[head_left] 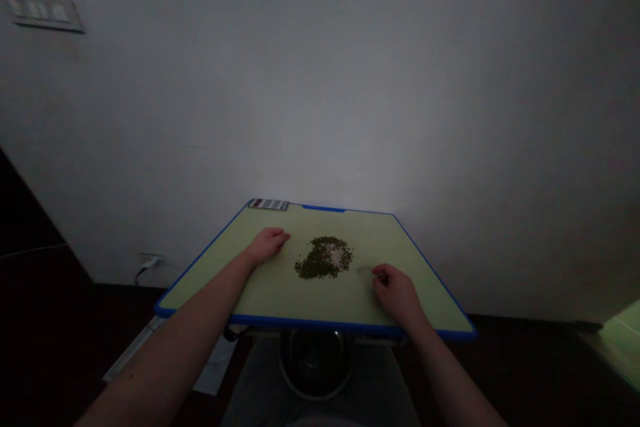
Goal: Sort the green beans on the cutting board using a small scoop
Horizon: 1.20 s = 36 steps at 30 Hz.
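Note:
A heap of small green lentils (315, 263) lies in the middle of a pale green board (280, 293), with a pale pinkish powder (336, 255) on top of it. My left hand (269, 245) rests on the board just left of the heap, its fingers loosely together and nothing visible in them. To the right of the heap, my right hand (395, 291) has its fingertips on a small clear plastic piece (367, 278). The dim light makes that piece hard to make out.
The board has a blue edge (320, 322) and a silver-and-red blister strip (269, 204) at its far corner. A dark round pot (316, 363) sits below the near edge. A white wall rises behind, with a switch plate (45, 11) and a cable (147, 268).

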### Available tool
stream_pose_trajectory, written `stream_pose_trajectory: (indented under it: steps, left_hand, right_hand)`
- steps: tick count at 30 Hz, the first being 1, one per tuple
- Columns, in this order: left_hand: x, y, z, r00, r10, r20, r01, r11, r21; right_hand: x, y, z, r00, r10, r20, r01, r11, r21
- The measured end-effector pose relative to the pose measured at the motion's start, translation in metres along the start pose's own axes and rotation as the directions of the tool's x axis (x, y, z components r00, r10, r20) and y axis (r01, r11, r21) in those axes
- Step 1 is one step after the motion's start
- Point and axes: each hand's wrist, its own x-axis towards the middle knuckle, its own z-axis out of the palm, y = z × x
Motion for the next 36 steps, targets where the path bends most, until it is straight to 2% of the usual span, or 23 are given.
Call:
stream_pose_trajectory:
  steps: [7,17,27,30,34,36]
  left_hand:
    - [0.003,-0.008,0.0,1.0,0.01,-0.012,-0.01,1.0,0.01]
    - [0.001,-0.001,0.0,1.0,-0.006,-0.017,0.006,1.0,0.008]
    - [-0.001,0.001,-0.001,1.0,-0.006,-0.021,0.006,1.0,0.018]
    - [0.0,-0.002,0.0,1.0,-0.017,-0.026,0.018,0.999,0.033]
    - [0.001,-0.004,0.0,1.0,-0.003,-0.015,0.003,1.0,0.014]
    - [0.001,-0.004,0.0,1.0,0.0,-0.01,0.0,1.0,0.009]
  right_hand:
    - [0.008,0.019,-0.008,0.997,0.048,-0.062,-0.045,0.998,0.039]
    - [0.009,-0.006,0.007,1.0,-0.019,-0.005,0.019,1.0,0.004]
    - [0.028,0.025,-0.011,0.996,0.04,-0.074,-0.048,0.993,-0.104]
    - [0.03,0.026,-0.011,0.997,0.002,-0.077,-0.008,0.997,-0.073]
    - [0.029,0.015,-0.006,0.994,-0.109,0.004,0.109,0.994,-0.007]
    - [0.03,0.009,-0.003,0.992,-0.124,0.032,0.125,0.992,-0.015]
